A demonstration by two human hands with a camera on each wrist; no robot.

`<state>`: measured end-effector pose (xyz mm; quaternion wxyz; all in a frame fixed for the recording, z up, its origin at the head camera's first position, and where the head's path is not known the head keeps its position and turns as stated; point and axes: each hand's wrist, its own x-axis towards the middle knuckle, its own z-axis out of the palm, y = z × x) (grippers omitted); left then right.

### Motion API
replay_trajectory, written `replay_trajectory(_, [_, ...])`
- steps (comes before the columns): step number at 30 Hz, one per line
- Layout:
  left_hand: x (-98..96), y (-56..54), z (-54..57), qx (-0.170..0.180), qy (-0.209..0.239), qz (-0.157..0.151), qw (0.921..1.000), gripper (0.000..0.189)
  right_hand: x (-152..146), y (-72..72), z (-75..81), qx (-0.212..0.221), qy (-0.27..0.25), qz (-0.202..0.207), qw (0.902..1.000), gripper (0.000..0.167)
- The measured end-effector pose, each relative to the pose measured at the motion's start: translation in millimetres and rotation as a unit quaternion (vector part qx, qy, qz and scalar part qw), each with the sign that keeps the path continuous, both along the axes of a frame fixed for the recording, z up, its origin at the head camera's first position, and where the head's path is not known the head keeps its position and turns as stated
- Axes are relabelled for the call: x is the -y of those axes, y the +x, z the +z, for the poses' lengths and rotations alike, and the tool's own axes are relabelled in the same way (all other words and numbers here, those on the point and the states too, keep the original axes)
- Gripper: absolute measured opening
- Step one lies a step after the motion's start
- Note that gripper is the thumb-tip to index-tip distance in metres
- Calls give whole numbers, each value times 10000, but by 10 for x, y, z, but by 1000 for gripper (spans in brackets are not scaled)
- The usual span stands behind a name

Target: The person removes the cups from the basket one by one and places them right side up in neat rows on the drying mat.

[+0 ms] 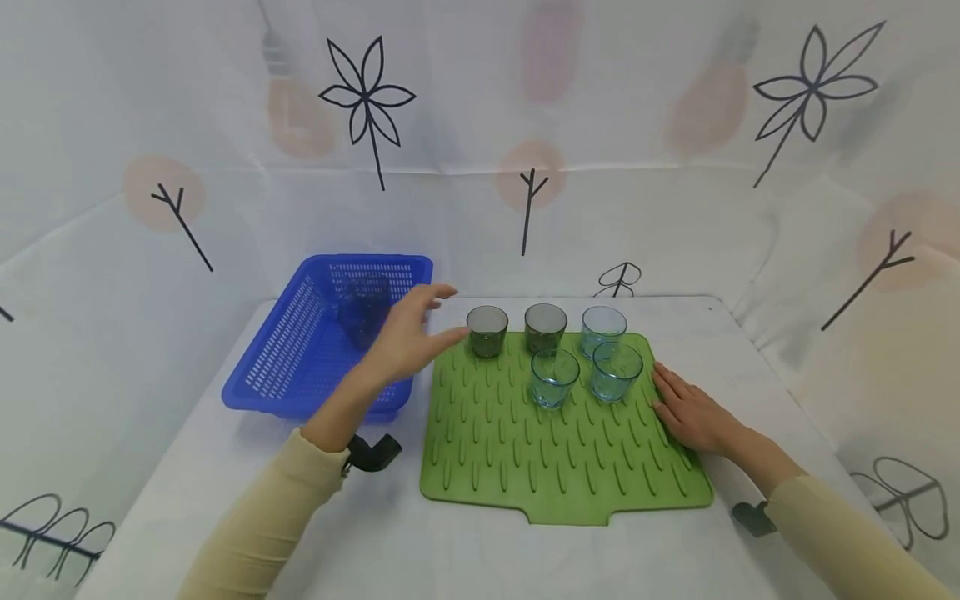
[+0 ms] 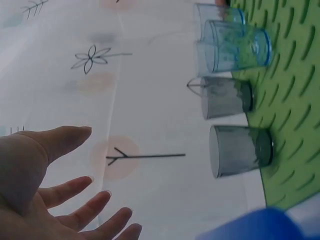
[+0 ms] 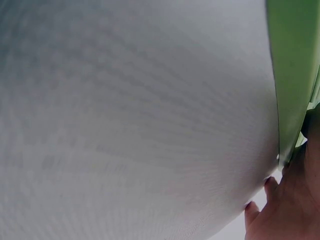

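My left hand [image 1: 408,333] is in the air between the blue basket and the nearest grey glass [image 1: 487,333], thumb and fingers spread with nothing between them. In the left wrist view a gap separates the hand [image 2: 65,185] from that grey glass [image 2: 242,151]. A second grey glass [image 1: 545,329] and three blue glasses [image 1: 553,379] stand upright on the green drying mat [image 1: 510,467]. My right hand [image 1: 693,417] rests on the mat's right edge, fingers extended; the right wrist view shows only part of this hand [image 3: 280,215].
A blue perforated basket [image 1: 277,392] stands at the left, with dark glassware [image 1: 363,312] inside, partly hard to make out. The mat lies on a white-covered table [image 1: 390,542], and a patterned white cloth [image 1: 465,100] hangs behind it.
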<state>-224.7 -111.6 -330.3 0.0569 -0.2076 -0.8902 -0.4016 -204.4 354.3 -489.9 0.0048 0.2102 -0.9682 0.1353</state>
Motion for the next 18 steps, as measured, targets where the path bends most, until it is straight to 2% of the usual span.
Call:
replay_trajectory(3, [242,-138,70,51,143,389,9991,61,-10,6,-5,-94,-26,30,9999,61])
replay_trajectory(6, [474,-292,102,142,189,931,9954,61,-21,-3,-20,-55,30,11,10000,61])
replay_trajectory(11, [800,-528,88,536,209,1759,9827,63,-36,-30,-50,219,135,-30,9997,63])
replay_trajectory(15, [958,-706,31,966,86,2130,9722,71,-36,-29,-37,321,156,-57,9993,64])
replay_trajectory(18, [1033,-810,-18,1350,-107,2240,9651,82,-33,-33,-31,349,164,-75,9992,64])
